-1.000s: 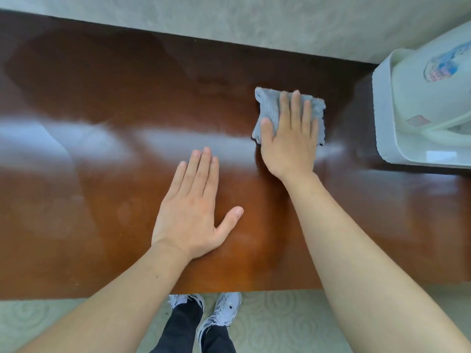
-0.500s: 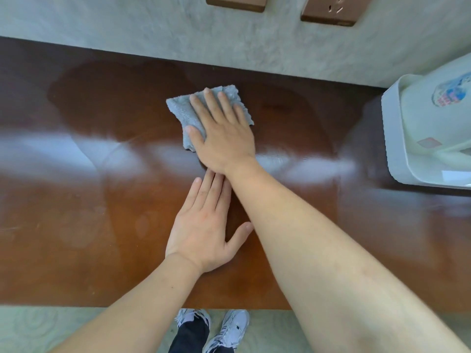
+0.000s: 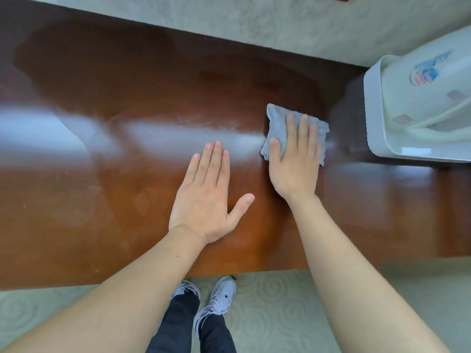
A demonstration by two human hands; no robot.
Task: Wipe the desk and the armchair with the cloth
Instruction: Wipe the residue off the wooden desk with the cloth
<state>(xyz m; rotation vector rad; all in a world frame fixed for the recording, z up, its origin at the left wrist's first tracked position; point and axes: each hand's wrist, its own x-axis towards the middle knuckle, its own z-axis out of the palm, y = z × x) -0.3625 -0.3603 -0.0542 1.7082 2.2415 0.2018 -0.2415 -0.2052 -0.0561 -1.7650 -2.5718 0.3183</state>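
Note:
A glossy dark brown wooden desk (image 3: 107,138) fills the view from left to right. A small grey cloth (image 3: 276,123) lies flat on it, right of centre. My right hand (image 3: 294,161) presses down on the cloth with its fingers stretched over it. My left hand (image 3: 206,197) rests flat on the bare wood just to the left of the right hand, fingers together, thumb out, holding nothing. No armchair is in view.
A white tray (image 3: 373,118) carrying a white kettle (image 3: 420,82) stands on the desk at the right edge, close to the cloth. A pale textured wall (image 3: 254,21) runs behind the desk. Below the front edge are patterned carpet (image 3: 275,301) and my shoes (image 3: 219,296).
My right hand has swept the cloth from the middle rear of the desk to the right, toward the tray. My left hand stays flat in about the same place.

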